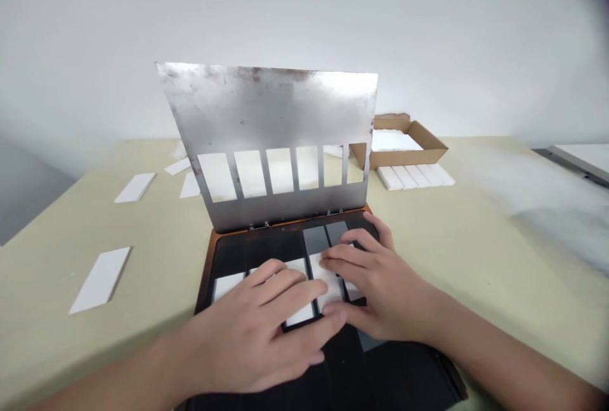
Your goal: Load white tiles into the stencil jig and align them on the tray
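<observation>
Black base (337,366): lay on the worktop (480,233), nearest the person. L hand (257,328): approx. half open, fingers bent, index tip on a white pc (335,292) in the base. R hand (385,284): partly curled, fingertips on top of same pc, thumb at its near end. Firm grip by either: couldn't tell. Adj. white pcs (299,314): in base, L & R of that pc, partly hidden by hands. Grey strips (314,241): just beyond. Loose white pc (101,281): flat on worktop, L of base. Metal plate (266,106) w/ six rect. windows: stood raised on hinges (259,226) at base's far edge. White pcs in a row (416,177): far R, just before cardboard box (409,158), which held more white pcs (392,140). Wall (428,30): behind all.
</observation>
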Demonstrator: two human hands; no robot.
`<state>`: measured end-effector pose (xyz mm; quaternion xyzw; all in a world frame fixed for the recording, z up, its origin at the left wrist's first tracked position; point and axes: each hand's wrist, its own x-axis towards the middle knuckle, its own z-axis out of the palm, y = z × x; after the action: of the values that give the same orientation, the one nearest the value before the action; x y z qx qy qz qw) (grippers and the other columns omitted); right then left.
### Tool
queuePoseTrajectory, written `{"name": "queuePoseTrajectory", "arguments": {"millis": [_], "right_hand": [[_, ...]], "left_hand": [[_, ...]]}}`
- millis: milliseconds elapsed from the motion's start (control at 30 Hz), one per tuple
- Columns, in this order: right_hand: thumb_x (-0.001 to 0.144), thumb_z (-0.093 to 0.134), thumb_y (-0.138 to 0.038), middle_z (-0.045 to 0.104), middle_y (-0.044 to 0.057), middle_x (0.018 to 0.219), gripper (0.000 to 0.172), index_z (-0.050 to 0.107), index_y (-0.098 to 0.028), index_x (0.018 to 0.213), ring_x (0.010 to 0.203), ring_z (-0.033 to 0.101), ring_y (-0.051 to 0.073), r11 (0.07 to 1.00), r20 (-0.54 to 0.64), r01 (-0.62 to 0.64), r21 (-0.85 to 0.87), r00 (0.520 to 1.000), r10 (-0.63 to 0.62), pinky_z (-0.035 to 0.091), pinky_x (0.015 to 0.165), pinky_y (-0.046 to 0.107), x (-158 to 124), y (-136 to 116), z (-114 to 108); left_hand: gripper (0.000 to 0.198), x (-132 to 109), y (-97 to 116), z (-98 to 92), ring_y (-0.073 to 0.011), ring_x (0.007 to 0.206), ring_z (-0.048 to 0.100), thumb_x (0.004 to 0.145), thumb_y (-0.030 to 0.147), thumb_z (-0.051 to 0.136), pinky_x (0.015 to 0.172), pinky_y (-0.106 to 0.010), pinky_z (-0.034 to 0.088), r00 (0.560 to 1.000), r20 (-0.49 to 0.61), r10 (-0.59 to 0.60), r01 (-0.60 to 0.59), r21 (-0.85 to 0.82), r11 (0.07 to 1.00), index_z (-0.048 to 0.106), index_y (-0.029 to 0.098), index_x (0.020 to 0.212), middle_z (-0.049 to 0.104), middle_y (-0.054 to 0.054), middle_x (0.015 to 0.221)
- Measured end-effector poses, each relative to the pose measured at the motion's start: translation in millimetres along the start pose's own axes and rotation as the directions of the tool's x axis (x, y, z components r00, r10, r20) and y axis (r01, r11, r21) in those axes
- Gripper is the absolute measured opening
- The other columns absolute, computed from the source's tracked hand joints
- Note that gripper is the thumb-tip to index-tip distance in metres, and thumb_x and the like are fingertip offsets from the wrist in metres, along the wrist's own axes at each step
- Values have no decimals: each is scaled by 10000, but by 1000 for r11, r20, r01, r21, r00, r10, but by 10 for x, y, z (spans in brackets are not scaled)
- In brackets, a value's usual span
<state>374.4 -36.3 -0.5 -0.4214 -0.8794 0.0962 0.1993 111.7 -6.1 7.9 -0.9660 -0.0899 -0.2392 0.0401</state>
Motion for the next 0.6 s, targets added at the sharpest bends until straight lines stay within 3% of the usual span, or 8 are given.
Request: {"name": "queuePoseTrajectory", "arguments": {"millis": [133, 233, 333, 400, 500, 600], "right_hand": [[981, 683, -559, 752, 40, 1285, 450, 706, -241, 1299, 1224, 578, 286, 1000, -9, -16, 3, 1000, 16, 31, 1328, 622, 24, -2, -21], [968, 681, -625, 753, 36, 1271, 520, 711, -228, 1304, 1217, 570, 282, 1000, -15, -8, 28, 1000, 8, 29, 1327, 597, 24, 11, -48], [1020, 536, -696, 743, 30, 1291, 592, 697, -231, 1349, 1212, 564, 279, 995, -28, 19, 100, 999, -16, 20, 1316, 601, 20, 50, -70], [1082, 443, -626, 737, 19, 1311, 534, 692, -246, 1363, 1225, 555, 272, 992, -10, 22, 121, 1000, -21, 26, 1308, 602, 24, 75, -86], [1047, 561, -598, 740, 18, 1317, 487, 699, -233, 1338, 1244, 545, 270, 998, 43, 21, 56, 999, -23, 25, 1311, 586, 39, 85, -117], [964, 679, -637, 732, 34, 1344, 578, 685, -209, 1352, 1241, 548, 283, 998, 72, 54, -18, 996, -52, -2, 1318, 592, 44, 72, -144]], "left_hand": [[62, -44, 10, 21, -210, 797, 631, 944, 256, 698, 741, -393, 506, 977, -160, 142, -148, -23, 989, 727, 205, 964, 705, -44, 873], [156, -62, -7, 23, -209, 739, 603, 969, 303, 653, 685, -396, 497, 972, -204, 116, -126, -41, 991, 653, 196, 855, 682, -47, 798], [246, -40, -40, -7, -199, 672, 559, 1003, 384, 634, 619, -378, 453, 984, -174, 41, -57, -93, 994, 613, 181, 866, 635, -41, 734], [322, -19, -48, -21, -188, 627, 523, 1012, 472, 634, 584, -369, 425, 990, -127, 60, -71, -84, 994, 642, 170, 901, 591, -20, 691], [426, -2, -27, -4, -178, 606, 508, 977, 568, 687, 558, -359, 423, 987, -30, 157, -159, -42, 986, 728, 152, 1062, 562, 6, 680], [545, -6, 2, 42, -188, 640, 547, 958, 630, 698, 598, -367, 474, 979, 42, 200, -198, -52, 979, 752, 132, 1172, 608, -11, 730]]}}
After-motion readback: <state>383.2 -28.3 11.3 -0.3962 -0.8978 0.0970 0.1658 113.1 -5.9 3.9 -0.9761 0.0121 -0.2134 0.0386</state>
